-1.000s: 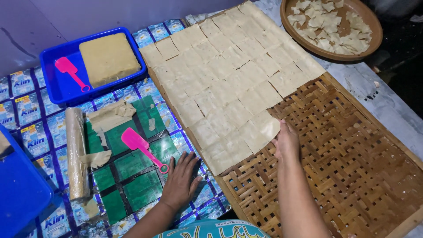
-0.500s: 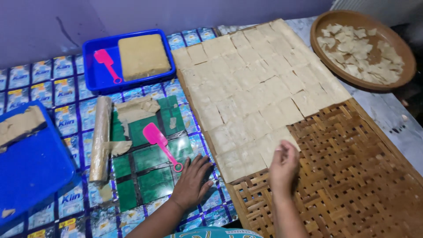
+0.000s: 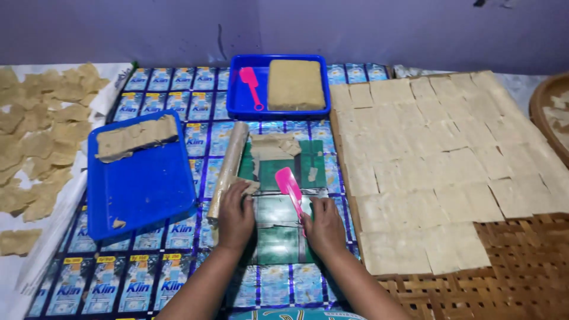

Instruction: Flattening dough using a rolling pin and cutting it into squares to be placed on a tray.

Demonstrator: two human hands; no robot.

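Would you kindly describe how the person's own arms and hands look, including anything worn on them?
Both forearms are bare right to the bottom edge; no sleeves show. The left hand and right hand wear no gloves, and no rings, watch or bracelets are visible. Fingers look short and sturdy.

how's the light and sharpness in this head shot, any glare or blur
Head view: dim, bluish indoor light, with the wall dark above. Soft sheen on the blue tray and the green sheet, no hard glare. Left hand, right hand and pink spatula look slightly soft; the far right edge is softer and darker.
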